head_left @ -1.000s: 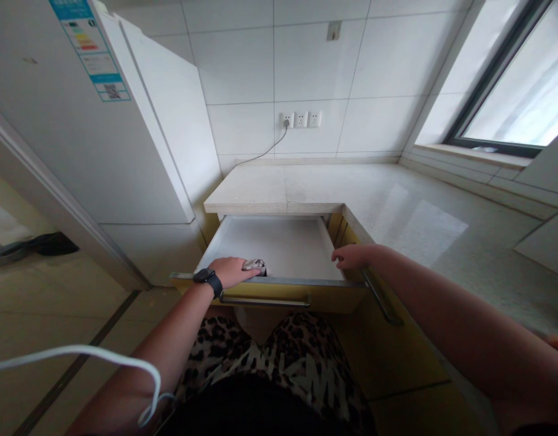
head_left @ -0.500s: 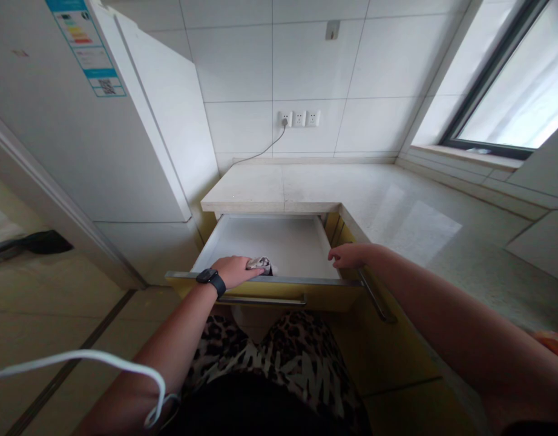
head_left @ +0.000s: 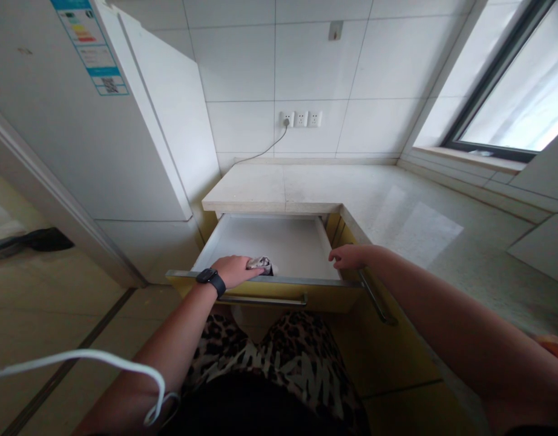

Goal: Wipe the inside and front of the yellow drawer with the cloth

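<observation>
A crumpled greyish cloth [head_left: 261,263] is bunched under the fingers of my left hand [head_left: 233,270], just inside the front panel of a pulled-out drawer [head_left: 283,236]. The left wrist, wearing a black watch, lies across the panel's top edge. My right hand [head_left: 347,257] is at the drawer's right side wall, its fingers curled over the rim; part of that grip is hidden. White inner walls and a yellow front with a metal bar handle [head_left: 263,300] make up the drawer.
A pale stone countertop [head_left: 315,181] runs above the drawer and along the right. On the left stands a white fridge [head_left: 170,109]. Another metal handle [head_left: 376,300] sits on the right-hand cabinet. A white cable [head_left: 101,357] hangs across my left arm.
The view has shifted very slightly. Both hands and the cloth keep the same places at the drawer.
</observation>
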A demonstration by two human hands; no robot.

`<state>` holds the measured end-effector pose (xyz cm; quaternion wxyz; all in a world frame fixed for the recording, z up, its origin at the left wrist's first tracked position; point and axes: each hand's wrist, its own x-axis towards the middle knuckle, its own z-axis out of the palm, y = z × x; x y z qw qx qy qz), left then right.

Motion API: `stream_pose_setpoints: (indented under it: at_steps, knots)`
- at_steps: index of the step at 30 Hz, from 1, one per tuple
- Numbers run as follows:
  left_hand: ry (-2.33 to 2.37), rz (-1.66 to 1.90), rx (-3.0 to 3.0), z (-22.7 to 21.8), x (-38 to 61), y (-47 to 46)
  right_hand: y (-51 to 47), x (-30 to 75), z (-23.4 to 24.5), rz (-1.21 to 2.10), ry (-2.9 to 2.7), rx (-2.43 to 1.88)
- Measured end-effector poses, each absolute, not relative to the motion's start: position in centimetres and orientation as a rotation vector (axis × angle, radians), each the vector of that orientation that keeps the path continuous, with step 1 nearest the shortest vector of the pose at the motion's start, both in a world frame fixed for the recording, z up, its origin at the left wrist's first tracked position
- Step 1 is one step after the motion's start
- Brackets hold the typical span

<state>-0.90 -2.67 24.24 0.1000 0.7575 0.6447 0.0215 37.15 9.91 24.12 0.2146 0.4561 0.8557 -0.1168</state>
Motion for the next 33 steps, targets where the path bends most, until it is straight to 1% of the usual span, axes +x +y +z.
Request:
stream_pose_setpoints:
  at_steps: [33]
  knots:
    - [1.919,0.074,2.235,24.24,-0.82,-2.70,9.53,37.06,24.63,-0.337,2.384,1.248]
